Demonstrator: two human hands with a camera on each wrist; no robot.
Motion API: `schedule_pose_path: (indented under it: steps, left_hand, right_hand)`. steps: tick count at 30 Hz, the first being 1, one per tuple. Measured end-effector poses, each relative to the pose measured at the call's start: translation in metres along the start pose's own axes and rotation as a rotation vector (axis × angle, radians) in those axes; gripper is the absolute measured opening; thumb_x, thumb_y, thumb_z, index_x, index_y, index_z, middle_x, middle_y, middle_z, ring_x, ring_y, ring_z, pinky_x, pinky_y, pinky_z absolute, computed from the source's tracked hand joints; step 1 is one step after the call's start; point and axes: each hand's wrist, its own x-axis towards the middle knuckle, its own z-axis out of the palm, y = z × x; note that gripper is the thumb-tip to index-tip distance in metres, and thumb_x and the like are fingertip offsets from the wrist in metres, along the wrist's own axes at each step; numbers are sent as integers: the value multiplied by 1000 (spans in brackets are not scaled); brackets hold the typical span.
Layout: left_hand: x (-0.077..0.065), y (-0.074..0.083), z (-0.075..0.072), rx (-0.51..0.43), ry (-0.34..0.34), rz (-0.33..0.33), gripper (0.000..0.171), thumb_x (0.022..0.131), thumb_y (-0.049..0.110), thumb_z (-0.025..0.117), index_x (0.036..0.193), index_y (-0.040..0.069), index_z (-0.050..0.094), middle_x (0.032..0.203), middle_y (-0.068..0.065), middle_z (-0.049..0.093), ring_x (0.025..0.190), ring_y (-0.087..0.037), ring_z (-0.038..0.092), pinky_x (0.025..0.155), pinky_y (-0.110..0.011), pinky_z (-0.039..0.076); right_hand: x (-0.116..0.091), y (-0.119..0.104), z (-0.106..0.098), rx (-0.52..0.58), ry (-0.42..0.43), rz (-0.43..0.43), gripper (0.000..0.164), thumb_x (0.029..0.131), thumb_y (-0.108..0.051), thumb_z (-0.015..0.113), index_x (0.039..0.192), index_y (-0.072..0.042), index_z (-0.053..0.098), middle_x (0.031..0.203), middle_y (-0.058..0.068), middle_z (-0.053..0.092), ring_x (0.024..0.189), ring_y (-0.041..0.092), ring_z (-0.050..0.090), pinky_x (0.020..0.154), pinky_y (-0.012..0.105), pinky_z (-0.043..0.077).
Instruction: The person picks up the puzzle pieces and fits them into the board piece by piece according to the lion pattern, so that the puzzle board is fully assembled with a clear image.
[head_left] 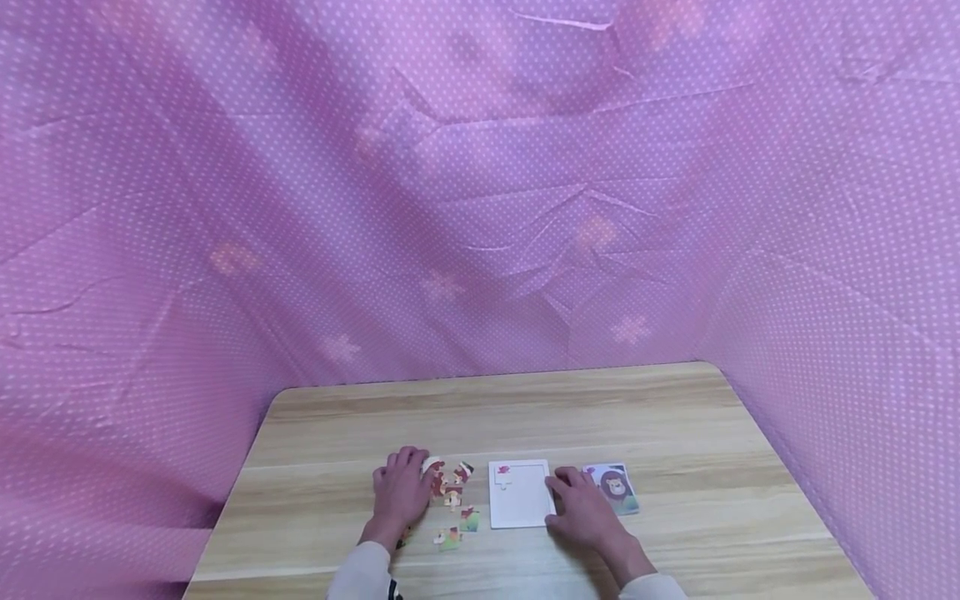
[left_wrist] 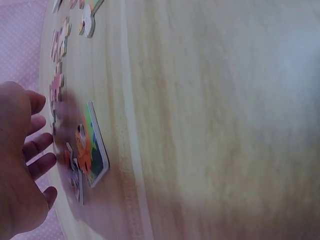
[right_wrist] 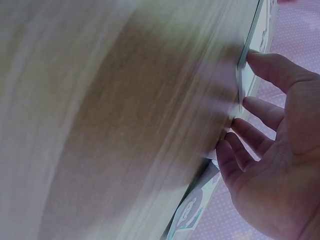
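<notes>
A white square puzzle tray [head_left: 521, 508] lies on the table, with one puzzle piece [head_left: 503, 470] in its upper left corner. At its right edge is my right hand [head_left: 583, 510]; thumb and fingertips touch the rim, fingers loosely bent. Left of the tray, my left hand [head_left: 402, 492] hovers palm down over loose puzzle pieces [head_left: 453, 497]. Its fingers are relaxed and grip nothing visible in the left wrist view. Beneath that hand, an orange and green piece [left_wrist: 93, 150] lies beside others.
A square lion picture [head_left: 617, 490] lies just right of my right hand. Two more pieces, one green and red [head_left: 469, 520] and one paler [head_left: 447, 538], sit nearer the table's front. Pink dotted cloth [head_left: 480, 208] hangs around the wooden table [head_left: 675, 417].
</notes>
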Motion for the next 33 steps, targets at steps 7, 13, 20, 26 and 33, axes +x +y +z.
schedule_pose_path:
  steps: [7, 13, 20, 26, 33]
  left_hand:
    - [-3, -3, 0, 30, -10, 3, 38, 95, 33, 58, 130, 18, 58, 132, -6, 54, 121, -29, 47, 94, -58, 34]
    - [-6, -4, 1, 62, -3, 8, 36, 94, 32, 59, 127, 18, 61, 131, -5, 54, 120, -28, 47, 92, -57, 34]
    - [-7, -2, 4, 34, 9, -3, 34, 92, 30, 63, 124, 17, 61, 129, -5, 55, 117, -27, 47, 92, -56, 33]
    - [-5, -4, 5, 8, 22, -20, 34, 92, 30, 64, 124, 19, 60, 127, -3, 57, 116, -26, 48, 94, -55, 30]
    - [4, -12, 2, -24, 68, 22, 30, 89, 25, 67, 118, 21, 60, 115, -4, 64, 108, -26, 54, 91, -53, 30]
  right_hand:
    - [-1, 1, -1, 12, -8, 1, 67, 71, -32, 77, 132, -9, 58, 138, 17, 50, 127, 38, 46, 105, 54, 38]
    - [-4, 3, 0, 11, -12, 7, 68, 71, -32, 77, 132, -10, 58, 139, 17, 49, 127, 39, 46, 105, 54, 38]
    - [-7, 4, -1, 8, 0, 0, 68, 71, -32, 78, 133, -10, 58, 139, 17, 49, 127, 39, 46, 105, 55, 38]
    - [-6, 3, -2, 3, 4, -2, 68, 72, -32, 77, 133, -10, 57, 139, 17, 49, 128, 40, 45, 106, 55, 37]
    - [1, -3, 0, -5, 14, 9, 67, 72, -31, 77, 132, -9, 58, 138, 18, 50, 127, 40, 46, 106, 54, 38]
